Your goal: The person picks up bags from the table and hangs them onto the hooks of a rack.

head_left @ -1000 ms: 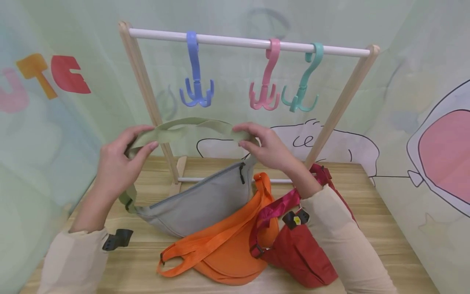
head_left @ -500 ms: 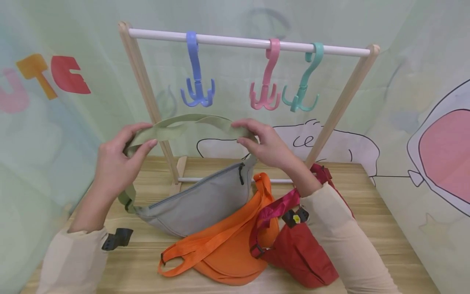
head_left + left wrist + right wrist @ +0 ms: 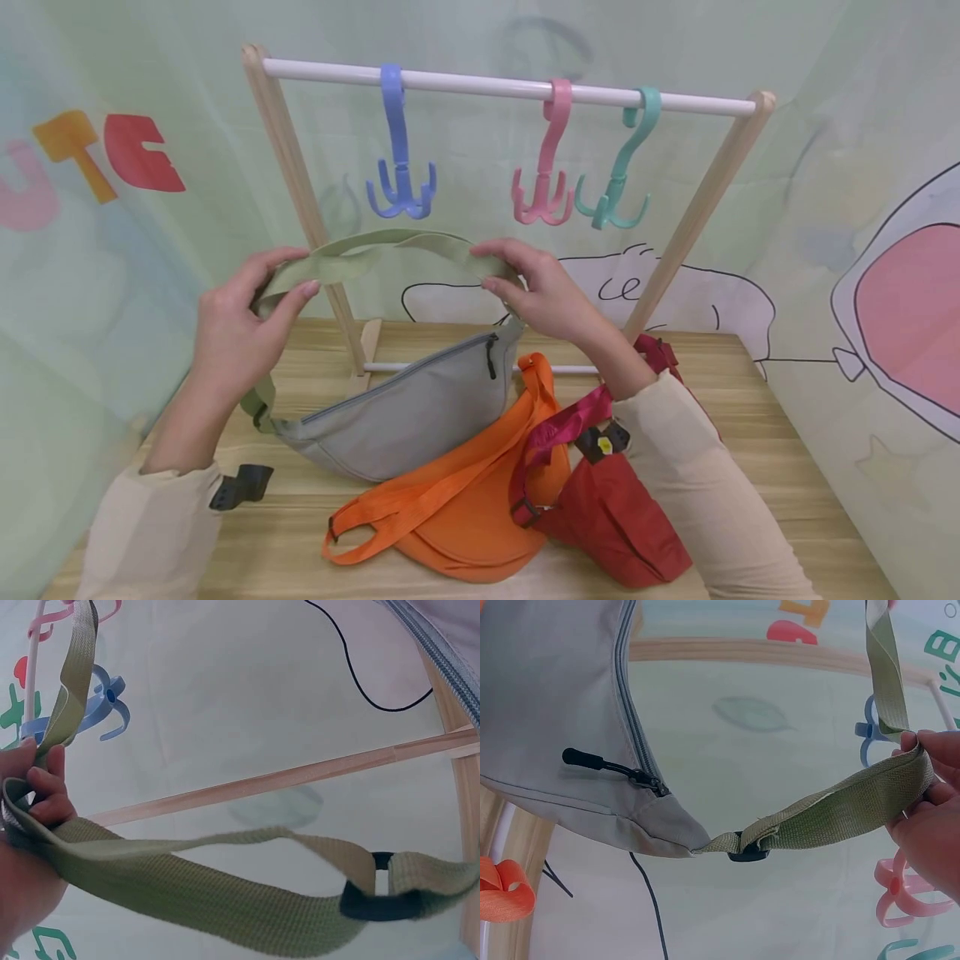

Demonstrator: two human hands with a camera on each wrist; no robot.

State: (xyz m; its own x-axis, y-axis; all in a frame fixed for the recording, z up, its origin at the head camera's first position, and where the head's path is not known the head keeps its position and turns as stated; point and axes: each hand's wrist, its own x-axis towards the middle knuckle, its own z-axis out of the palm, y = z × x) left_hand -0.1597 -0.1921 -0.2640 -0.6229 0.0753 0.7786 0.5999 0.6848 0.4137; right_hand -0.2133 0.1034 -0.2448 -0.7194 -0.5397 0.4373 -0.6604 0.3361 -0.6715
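Observation:
A grey waist bag [image 3: 412,412] hangs from its pale green strap [image 3: 397,250], its lower edge close to the orange bag. My left hand [image 3: 243,321] pinches the strap at the left between thumb and fingers. At the right, my right hand [image 3: 543,292] pinches the same strap, which arches between the two. The left wrist view shows the strap's black buckle [image 3: 382,900]. In the right wrist view the bag's zipper pull [image 3: 604,763] dangles near its end. Above the strap, a blue hook [image 3: 403,167] hangs on the rack's white bar [image 3: 480,83].
Pink [image 3: 543,175] and green [image 3: 618,179] hooks hang further right on the bar. An orange waist bag [image 3: 480,533] and a red bag [image 3: 618,517] lie on the wooden table [image 3: 285,542]. Wooden posts [image 3: 697,217] hold up the rack. Printed curtains surround the table.
Both hands have risen slightly, lifting the strap a little closer to the blue hook. The grey bag has shifted slightly with it. The blue hook sways a little.

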